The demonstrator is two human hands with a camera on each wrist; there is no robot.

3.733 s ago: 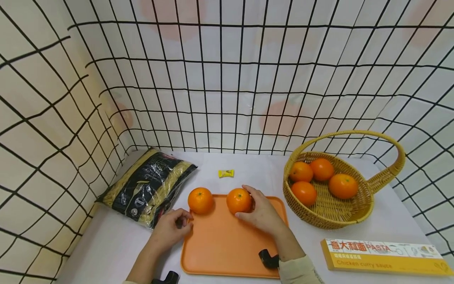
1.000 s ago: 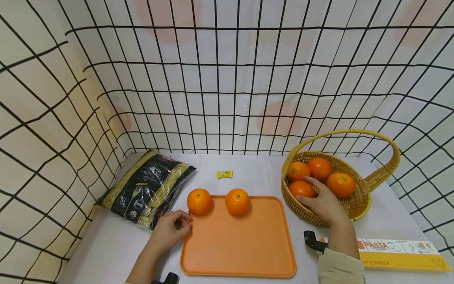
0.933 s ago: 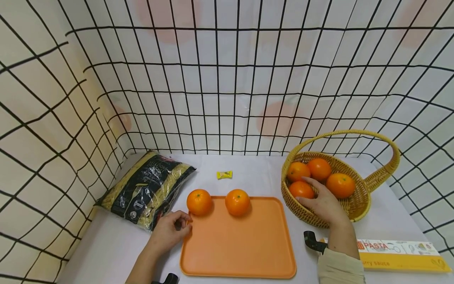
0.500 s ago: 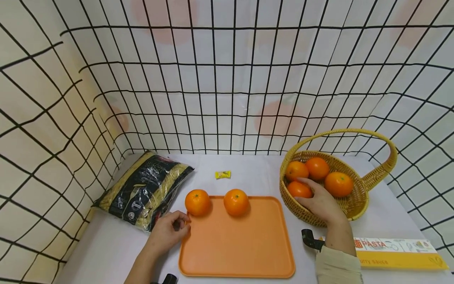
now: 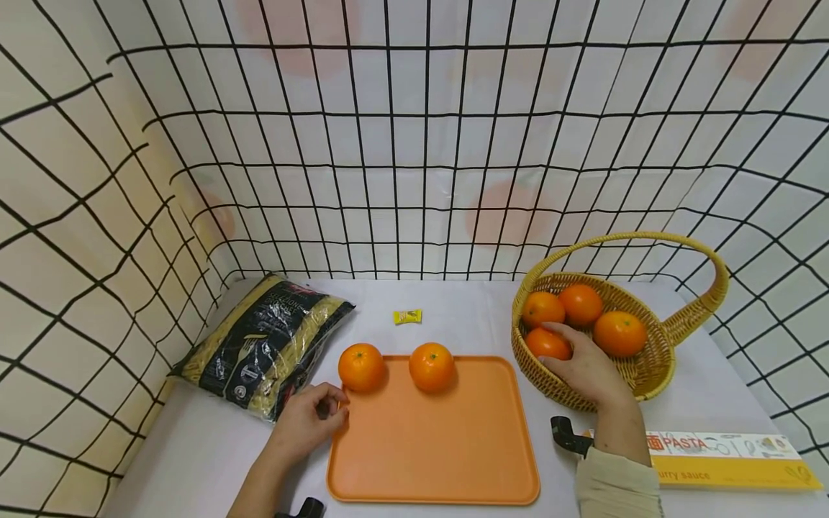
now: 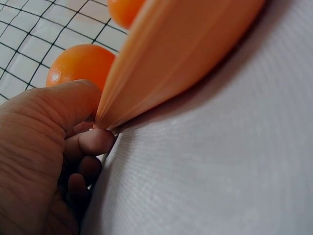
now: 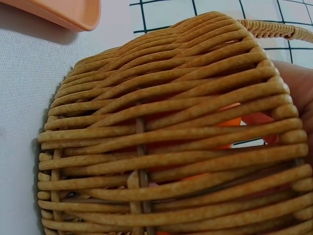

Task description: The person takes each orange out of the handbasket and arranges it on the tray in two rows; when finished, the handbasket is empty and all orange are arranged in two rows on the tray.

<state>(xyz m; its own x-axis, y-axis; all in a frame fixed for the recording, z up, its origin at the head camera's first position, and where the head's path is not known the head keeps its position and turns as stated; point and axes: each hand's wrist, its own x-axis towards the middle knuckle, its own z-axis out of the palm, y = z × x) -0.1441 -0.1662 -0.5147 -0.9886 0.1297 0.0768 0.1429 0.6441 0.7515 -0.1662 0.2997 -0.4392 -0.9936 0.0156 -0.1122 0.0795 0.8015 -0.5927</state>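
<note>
My left hand (image 5: 309,423) pinches the left rim of the orange tray (image 5: 432,460) between thumb and fingers, as the left wrist view shows up close. On the tray's far edge sit two oranges, one at the corner (image 5: 361,367) and one nearer the middle (image 5: 432,367). Over at the wicker basket (image 5: 550,396), my right hand (image 5: 589,367) reaches inside and grips the nearest orange (image 5: 547,344) with thumb and fingers. Several other oranges (image 5: 620,333) lie in the basket. In the right wrist view the basket wall (image 7: 161,132) hides most of that hand.
A bag of pasta (image 5: 265,345) lies left of the tray. Behind the tray is a small yellow wrapped candy (image 5: 407,316). A yellow and white pasta box (image 5: 732,460) lies at the front right, partly behind my right forearm. The basket's tall handle (image 5: 637,236) arches over it.
Since the oldest frame my right hand has left the orange on the tray and moved right into the basket. Over the last second both hands stay nearly in place; the view shifts slightly.
</note>
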